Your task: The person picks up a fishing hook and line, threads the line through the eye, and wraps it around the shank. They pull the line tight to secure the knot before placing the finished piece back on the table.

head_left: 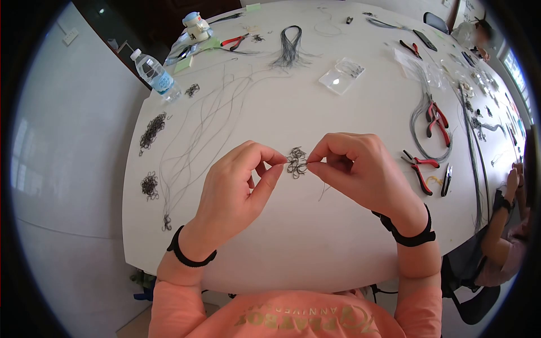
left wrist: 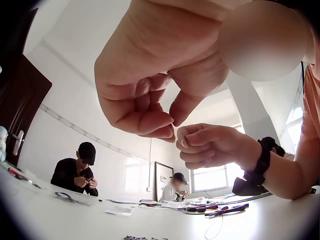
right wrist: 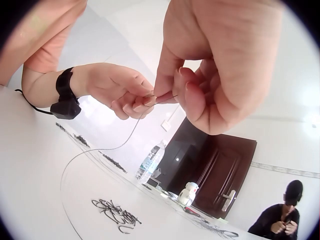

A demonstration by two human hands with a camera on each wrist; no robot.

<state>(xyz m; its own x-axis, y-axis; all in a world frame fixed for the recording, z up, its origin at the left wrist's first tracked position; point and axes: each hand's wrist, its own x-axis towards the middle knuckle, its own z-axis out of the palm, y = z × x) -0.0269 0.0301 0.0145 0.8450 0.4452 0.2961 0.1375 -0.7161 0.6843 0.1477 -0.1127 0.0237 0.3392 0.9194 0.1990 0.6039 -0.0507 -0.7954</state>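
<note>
Over the table, my left hand [head_left: 234, 180] and right hand [head_left: 363, 174] face each other, fingertips close together. Thumb and forefinger of each pinch a thin grey line [right wrist: 131, 137], which droops in a long curve to the table in the right wrist view. Between the left hand [right wrist: 115, 90] and right hand [right wrist: 220, 65] a short dark stretch of it shows; whether a small hook is there I cannot tell. Fingertips cover most of it in the left wrist view. Below the hands lies a loose heap of dark wire hooks [head_left: 296, 169].
More hook heaps [head_left: 152, 132] lie at the left, beside long loose lines [head_left: 197, 135]. A water bottle [head_left: 155, 76] stands behind them. Red-handled pliers [head_left: 437, 121], cutters [head_left: 420, 169] and a clear box [head_left: 342, 76] lie right and ahead. Other people [left wrist: 77, 170] sit around the table.
</note>
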